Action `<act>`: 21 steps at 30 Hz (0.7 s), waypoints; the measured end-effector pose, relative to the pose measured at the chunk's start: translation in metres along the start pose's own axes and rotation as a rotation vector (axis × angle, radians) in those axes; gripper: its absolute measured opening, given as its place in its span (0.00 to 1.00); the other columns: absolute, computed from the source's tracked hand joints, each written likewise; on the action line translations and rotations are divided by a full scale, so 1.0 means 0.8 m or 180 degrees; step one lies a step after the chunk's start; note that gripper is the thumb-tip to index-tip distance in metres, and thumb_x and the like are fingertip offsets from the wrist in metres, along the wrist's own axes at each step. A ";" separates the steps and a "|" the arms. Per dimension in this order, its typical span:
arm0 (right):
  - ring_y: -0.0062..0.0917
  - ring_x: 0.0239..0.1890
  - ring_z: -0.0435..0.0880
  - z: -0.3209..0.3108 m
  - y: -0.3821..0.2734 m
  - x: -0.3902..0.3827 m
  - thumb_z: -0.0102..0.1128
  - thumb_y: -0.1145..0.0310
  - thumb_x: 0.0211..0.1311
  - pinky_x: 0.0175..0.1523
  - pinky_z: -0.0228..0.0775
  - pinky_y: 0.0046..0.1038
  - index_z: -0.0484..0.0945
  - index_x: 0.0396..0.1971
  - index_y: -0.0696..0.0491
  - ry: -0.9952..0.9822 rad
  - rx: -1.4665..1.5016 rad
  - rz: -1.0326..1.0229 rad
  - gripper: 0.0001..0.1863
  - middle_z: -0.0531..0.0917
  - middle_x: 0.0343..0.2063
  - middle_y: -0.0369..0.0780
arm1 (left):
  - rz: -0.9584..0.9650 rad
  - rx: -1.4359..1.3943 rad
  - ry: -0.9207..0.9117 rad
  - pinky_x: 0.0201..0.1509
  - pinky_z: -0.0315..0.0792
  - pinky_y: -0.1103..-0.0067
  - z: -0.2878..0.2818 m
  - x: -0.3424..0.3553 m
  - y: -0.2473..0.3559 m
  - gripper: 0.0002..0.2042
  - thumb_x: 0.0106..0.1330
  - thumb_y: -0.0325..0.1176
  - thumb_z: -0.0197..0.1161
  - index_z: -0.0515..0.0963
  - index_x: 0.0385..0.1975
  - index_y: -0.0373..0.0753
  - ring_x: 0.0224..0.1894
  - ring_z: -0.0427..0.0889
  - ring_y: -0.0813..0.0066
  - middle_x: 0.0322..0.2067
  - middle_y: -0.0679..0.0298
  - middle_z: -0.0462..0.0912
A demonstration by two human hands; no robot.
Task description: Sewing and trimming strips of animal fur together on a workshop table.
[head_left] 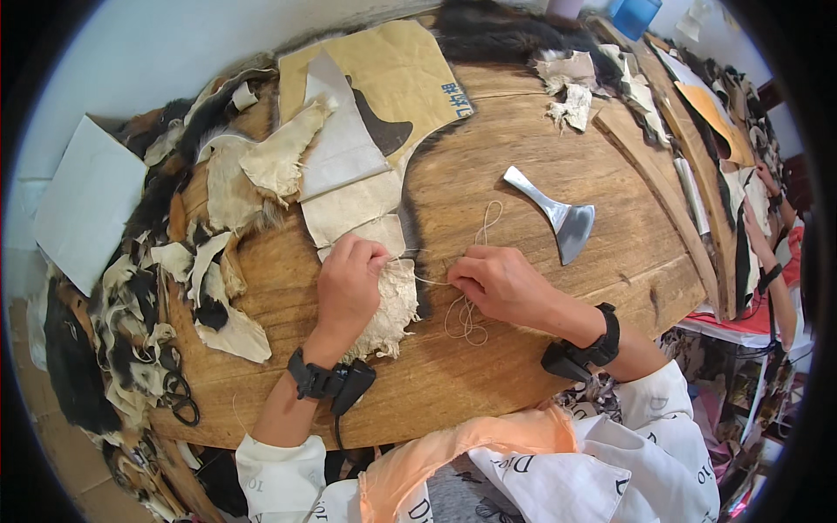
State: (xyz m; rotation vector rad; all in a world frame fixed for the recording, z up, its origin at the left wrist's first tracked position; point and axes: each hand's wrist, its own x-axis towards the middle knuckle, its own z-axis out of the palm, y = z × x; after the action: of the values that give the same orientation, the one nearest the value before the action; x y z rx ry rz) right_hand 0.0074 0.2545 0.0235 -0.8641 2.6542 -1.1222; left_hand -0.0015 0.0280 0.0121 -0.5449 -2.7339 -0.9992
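Note:
My left hand [349, 288] pinches the edge of a pale hide piece [384, 322] where it meets a cream hide strip [349, 209] in a long strip with dark fur edging. My right hand [493, 283], to its right, is closed on a thin cream thread [430, 281] that runs toward the seam; whether a needle is in the fingers I cannot make out. Loose loops of that thread lie above and below my right hand. A yellow paper pattern [392, 70] and a white sheet [336, 148] lie at the strip's far end.
A broad steel blade with handle [571, 231] rests right of my hands on the wooden table [628, 288]. Fur scraps [113, 349] heap at left, beside a white board [87, 200]. Wooden slats [654, 200] lie at right; beyond them show a co-worker's hands [754, 227].

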 end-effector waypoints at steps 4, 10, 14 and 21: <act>0.38 0.28 0.77 -0.020 -0.015 0.001 0.56 0.78 0.47 0.31 0.69 0.34 0.76 0.27 0.56 -0.0024 -0.0043 -0.0092 0.05 0.76 0.22 0.43 | -0.0368 -0.0041 -0.0054 0.36 0.67 0.67 -0.003 0.000 -0.002 0.03 0.58 0.28 0.57 0.72 0.27 0.36 0.33 0.73 0.57 0.28 0.58 0.72; 0.39 0.23 0.75 -0.081 -0.079 -0.018 0.56 0.78 0.46 0.27 0.67 0.35 0.75 0.23 0.57 -0.1190 0.1068 -0.1097 0.02 0.72 0.19 0.43 | -0.0334 0.0294 -0.0030 0.36 0.67 0.68 0.005 0.001 -0.005 0.05 0.60 0.30 0.56 0.72 0.28 0.35 0.33 0.73 0.55 0.28 0.57 0.73; 0.37 0.23 0.74 -0.077 -0.088 0.000 0.57 0.78 0.46 0.27 0.67 0.33 0.77 0.26 0.56 -0.1756 0.1752 -0.1282 0.05 0.74 0.19 0.43 | -0.0986 -0.0535 -0.0172 0.38 0.67 0.67 -0.009 0.005 0.001 0.04 0.57 0.31 0.60 0.77 0.27 0.38 0.35 0.72 0.59 0.28 0.61 0.74; 0.35 0.23 0.79 0.002 -0.038 0.043 0.59 0.76 0.45 0.29 0.70 0.31 0.82 0.26 0.54 -0.0199 0.0890 -0.0372 0.06 0.79 0.23 0.42 | 0.0852 -0.0381 -0.0919 0.33 0.66 0.75 -0.048 -0.015 0.034 0.09 0.52 0.35 0.66 0.83 0.31 0.42 0.29 0.70 0.71 0.24 0.65 0.74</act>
State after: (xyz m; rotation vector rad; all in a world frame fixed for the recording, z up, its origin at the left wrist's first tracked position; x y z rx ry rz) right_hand -0.0067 0.2173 0.0471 -0.9887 2.3471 -1.4249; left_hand 0.0222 0.0189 0.0539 -1.1228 -2.7464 -1.0919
